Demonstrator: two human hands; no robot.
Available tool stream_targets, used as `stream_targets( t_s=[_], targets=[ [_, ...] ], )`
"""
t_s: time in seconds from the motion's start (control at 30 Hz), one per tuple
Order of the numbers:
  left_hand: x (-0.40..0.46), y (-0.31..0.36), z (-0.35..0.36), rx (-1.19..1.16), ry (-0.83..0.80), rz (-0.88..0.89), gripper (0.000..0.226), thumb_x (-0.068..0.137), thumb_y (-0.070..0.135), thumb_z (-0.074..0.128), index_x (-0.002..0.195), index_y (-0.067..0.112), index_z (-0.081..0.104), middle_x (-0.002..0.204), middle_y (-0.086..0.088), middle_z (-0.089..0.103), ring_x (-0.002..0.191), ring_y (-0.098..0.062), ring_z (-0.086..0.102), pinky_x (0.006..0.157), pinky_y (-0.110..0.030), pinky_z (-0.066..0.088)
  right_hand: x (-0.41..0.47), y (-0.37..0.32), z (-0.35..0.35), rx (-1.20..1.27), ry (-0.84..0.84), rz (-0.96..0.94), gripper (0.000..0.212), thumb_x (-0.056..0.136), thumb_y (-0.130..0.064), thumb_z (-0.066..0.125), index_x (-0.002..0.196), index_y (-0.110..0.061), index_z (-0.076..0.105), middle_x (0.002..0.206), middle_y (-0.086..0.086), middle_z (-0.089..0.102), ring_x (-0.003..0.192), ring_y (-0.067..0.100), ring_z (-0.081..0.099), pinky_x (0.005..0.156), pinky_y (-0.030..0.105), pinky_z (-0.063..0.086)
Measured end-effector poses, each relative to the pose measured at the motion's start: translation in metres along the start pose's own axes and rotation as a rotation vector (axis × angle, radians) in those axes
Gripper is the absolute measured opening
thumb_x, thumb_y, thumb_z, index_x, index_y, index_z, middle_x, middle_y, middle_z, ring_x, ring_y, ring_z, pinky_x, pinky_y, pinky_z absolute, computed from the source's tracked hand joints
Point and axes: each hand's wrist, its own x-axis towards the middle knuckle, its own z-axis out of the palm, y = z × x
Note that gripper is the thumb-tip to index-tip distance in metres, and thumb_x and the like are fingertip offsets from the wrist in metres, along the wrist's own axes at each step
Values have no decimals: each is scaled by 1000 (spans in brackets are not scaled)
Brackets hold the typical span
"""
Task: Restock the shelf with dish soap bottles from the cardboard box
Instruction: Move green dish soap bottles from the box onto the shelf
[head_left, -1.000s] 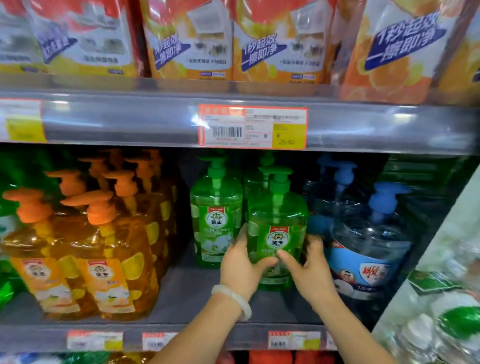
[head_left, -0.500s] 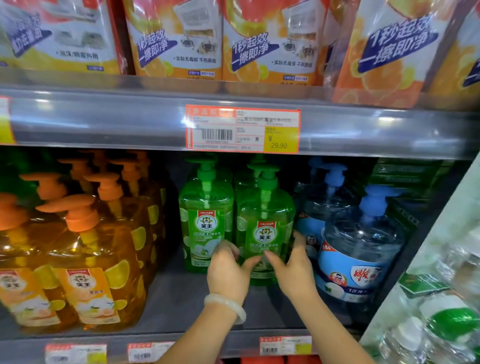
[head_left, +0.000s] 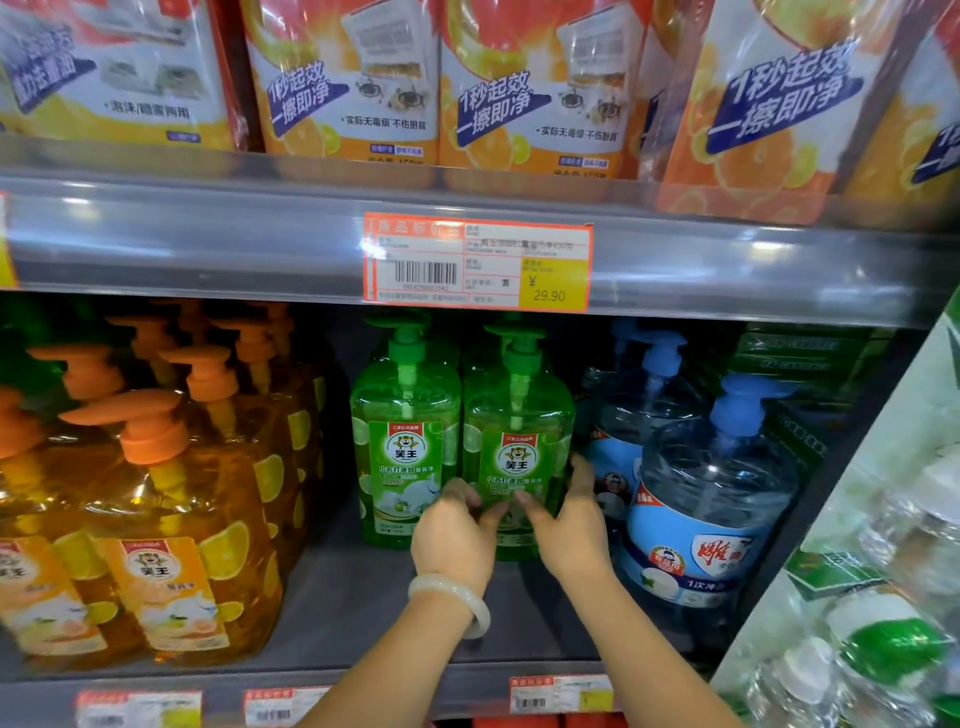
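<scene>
A green pump dish soap bottle (head_left: 517, 441) stands upright on the middle shelf (head_left: 337, 613), close beside a matching green bottle (head_left: 405, 447) on its left. My left hand (head_left: 452, 535), with a pale bangle on the wrist, holds the bottle's lower left side, thumb on the front label. The lower right side is held by my right hand (head_left: 571, 525), thumb on the front and fingers along the side. More green bottles stand behind these two. The cardboard box is not in view.
Orange pump bottles (head_left: 171, 509) fill the shelf's left part and clear bottles with blue pumps (head_left: 706, 499) stand at the right. Orange refill pouches (head_left: 343, 83) sit on the shelf above, behind a price-tag rail (head_left: 478, 262). Wrapped bottles (head_left: 883, 623) show at the far right.
The green bottle in my hands has moved back on the shelf and now stands level with the other green bottle. Both hands went with it and stay on its lower part.
</scene>
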Motion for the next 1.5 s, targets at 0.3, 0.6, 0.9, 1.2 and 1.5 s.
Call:
stream_targets(
  t_s=[0.3, 0.6, 0.9, 1.2, 1.5],
  targets=[
    [4, 1, -5, 40, -46, 33, 29, 86, 38, 63, 87, 17, 43, 91, -6, 67, 87, -27, 64, 64, -27, 42, 2, -3, 2, -33, -9, 24, 68, 85, -16, 65, 141, -11, 26, 126, 12, 57, 113, 28, 57, 90, 33, 45],
    [-13, -20, -12, 297, -328, 272, 56, 86, 33, 62, 136, 20, 41, 134, -3, 49, 121, -20, 51, 95, -30, 45, -25, 4, -1, -279, -87, 20, 78, 84, -20, 67, 145, -11, 19, 142, 12, 37, 132, 27, 37, 105, 33, 33],
    [-41, -9, -1, 460, -493, 597, 70, 88, 33, 60, 146, 18, 23, 146, -3, 31, 134, -22, 31, 105, -30, 33, -81, 21, -30, -653, -166, -31, 67, 89, -15, 56, 147, -12, 21, 156, 11, 15, 142, 28, 20, 116, 31, 17],
    [-138, 34, 48, 579, -649, 910, 66, 85, 18, 56, 144, 15, 26, 147, -5, 29, 136, -23, 28, 112, -32, 26, -159, 64, -110, -779, -184, 95, 62, 88, -19, 55, 143, -13, 26, 145, 5, 32, 130, 25, 37, 107, 30, 31],
    [-319, 100, 118, 680, -865, 1101, 60, 85, 23, 60, 137, 10, 34, 140, -12, 37, 131, -30, 34, 107, -37, 34, -289, 144, -261, -944, -73, 375, 55, 86, -24, 56, 135, -15, 34, 138, 6, 39, 125, 30, 41, 101, 35, 35]
  ],
)
